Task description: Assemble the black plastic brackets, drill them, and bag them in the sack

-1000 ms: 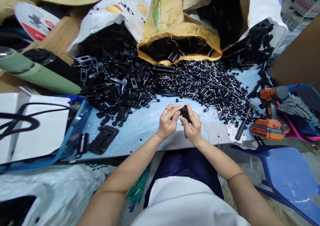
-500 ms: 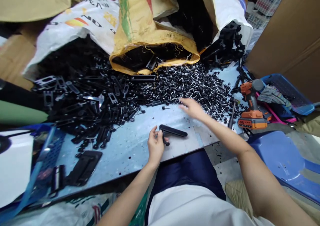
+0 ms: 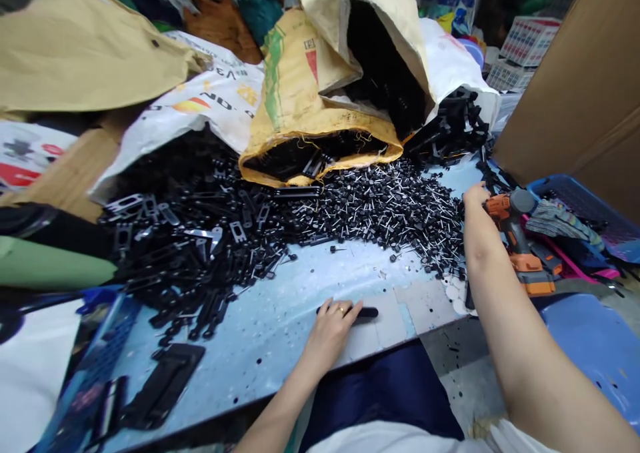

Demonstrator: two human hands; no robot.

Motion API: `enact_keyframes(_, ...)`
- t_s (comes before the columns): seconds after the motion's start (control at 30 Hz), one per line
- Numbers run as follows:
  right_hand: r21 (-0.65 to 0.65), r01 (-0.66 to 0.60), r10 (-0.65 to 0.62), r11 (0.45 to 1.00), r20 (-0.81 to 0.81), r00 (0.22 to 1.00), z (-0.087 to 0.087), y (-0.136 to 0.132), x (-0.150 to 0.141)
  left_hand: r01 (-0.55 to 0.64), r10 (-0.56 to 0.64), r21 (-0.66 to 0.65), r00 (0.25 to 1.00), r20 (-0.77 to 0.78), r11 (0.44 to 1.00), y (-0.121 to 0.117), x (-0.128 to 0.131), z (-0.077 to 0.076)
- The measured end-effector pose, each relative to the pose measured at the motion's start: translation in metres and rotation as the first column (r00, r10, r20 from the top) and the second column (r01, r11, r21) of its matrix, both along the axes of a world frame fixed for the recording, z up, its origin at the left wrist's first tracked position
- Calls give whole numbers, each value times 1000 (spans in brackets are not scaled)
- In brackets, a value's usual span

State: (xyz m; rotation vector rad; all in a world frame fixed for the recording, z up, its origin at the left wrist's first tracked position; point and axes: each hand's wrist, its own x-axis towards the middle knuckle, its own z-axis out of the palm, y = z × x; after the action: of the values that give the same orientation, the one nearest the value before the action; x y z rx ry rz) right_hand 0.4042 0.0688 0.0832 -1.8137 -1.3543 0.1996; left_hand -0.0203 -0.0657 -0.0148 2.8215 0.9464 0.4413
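On the near part of the worktable, my left hand (image 3: 331,327) lies over a long black plastic bar (image 3: 369,312), fingers bent onto it and a ring on one finger. Only the bar's ends show past the hand. My right hand (image 3: 476,194) is stretched far to the right, at the edge of the small black parts and beside an orange and black cordless drill (image 3: 516,223). Its fingertips are mostly hidden, so whether it holds anything does not show. A dark tool handle (image 3: 469,297) pokes out beside my right forearm.
Black pins with metal shanks (image 3: 380,206) heap across the back. Black slotted parts (image 3: 200,246) pile at left. Open sacks (image 3: 280,116) spill parts behind. A blue basket (image 3: 575,193), a blue chair (image 3: 590,346) and cardboard (image 3: 565,86) stand right. A black flat part (image 3: 165,383) lies front left.
My right hand has moved right, from above the pins to beside the drill. My left hand has turned palm down over the bar. The view has tilted up.
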Motion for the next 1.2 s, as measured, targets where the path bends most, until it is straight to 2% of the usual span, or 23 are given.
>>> enact_keyframes(0.07, 15, 141, -138, 990, -112, 984, 2, 6, 0, -7, 7, -26, 999, -33, 1000, 1, -1, 1)
enact_keyframes(0.17, 3, 245, -236, 969, -264, 935, 6, 11, -11, -89, 83, -93, 994, -66, 992, -1, -8, 3)
enact_keyframes(0.27, -22, 195, -188, 981, -392, 900, 2, -6, -51, -178, 186, -196, 982, 25, 964, -8, -13, 7)
enact_keyframes(0.33, -32, 94, -98, 995, -460, 882, -11, -35, -96, -208, 285, -311, 931, 226, 927, -14, -8, 13)
enact_keyframes(0.37, -34, 37, -49, 999, -489, 871, -20, -53, -123, -197, 349, -407, 872, 343, 892, -17, -3, 17)
enact_keyframes(0.4, -30, -36, 15, 999, -529, 849, -29, -74, -150, -153, 425, -528, 789, 444, 835, -19, 4, 21)
enact_keyframes(0.43, 6, -176, 141, 984, -625, 768, -38, -96, -176, -71, 512, -657, 691, 510, 750, -21, 11, 26)
enact_keyframes(0.47, 36, -300, 242, 953, -687, 685, -46, -117, -200, 37, 605, -767, 589, 535, 641, -21, 19, 31)
enact_keyframes(0.53, 32, -444, 328, 895, -721, 610, -55, -158, -235, 233, 772, -873, 408, 488, 429, -20, 30, 39)
enact_keyframes(0.57, -13, -518, 363, 855, -698, 617, -57, -175, -244, 281, 831, -888, 333, 447, 365, -19, 33, 42)
enact_keyframes(0.63, -150, -642, 484, 752, -537, 691, -53, -202, -250, 260, 896, -908, 217, 388, 330, -19, 33, 44)
enact_keyframes(0.67, -213, -671, 566, 710, -394, 724, -49, -212, -248, 215, 909, -917, 182, 376, 336, -20, 31, 43)
enact_keyframes(0.7, -258, -671, 633, 695, -221, 742, -45, -218, -243, 171, 912, -923, 171, 373, 345, -23, 29, 43)
enact_keyframes(0.73, -277, -646, 663, 711, -40, 747, -41, -222, -238, 141, 906, -925, 193, 376, 354, -27, 28, 42)
enact_keyframes(0.8, -289, -567, 631, 772, 236, 739, -36, -223, -226, 128, 845, -906, 326, 423, 404, -36, 26, 40)
enact_keyframes(0.83, -330, -536, 625, 777, 303, 720, -34, -220, -220, 127, 777, -875, 414, 475, 467, -38, 25, 39)
enact_keyframes(0.87, -404, -519, 650, 753, 330, 685, -34, -216, -214, 115, 680, -823, 505, 531, 556, -40, 24, 39)
enact_keyframes(0.9, -496, -514, 700, 700, 332, 632, -34, -212, -210, 81, 570, -748, 595, 566, 658, -39, 23, 38)
enact_keyframes(0.97, -665, -497, 809, 558, 302, 504, -36, -201, -203, -32, 380, -573, 779, 499, 819, -30, 18, 36)
enact_keyframes(1.0, -722, -475, 844, 503, 294, 448, -36, -197, -202, -87, 320, -509, 863, 391, 856, -24, 16, 35)
enact_keyframes(1.07, -784, -422, 874, 456, 306, 376, -37, -189, -204, -156, 235, -456, 964, 122, 876, -12, 12, 34)
enact_keyframes(1.13, -811, -380, 880, 445, 318, 352, -37, -183, -211, -168, 157, -448, 986, -63, 878, -4, 11, 34)
enact_keyframes(1.2, -824, -349, 879, 447, 332, 341, -37, -179, -219, -154, 109, -427, 986, -129, 891, -2, 13, 35)
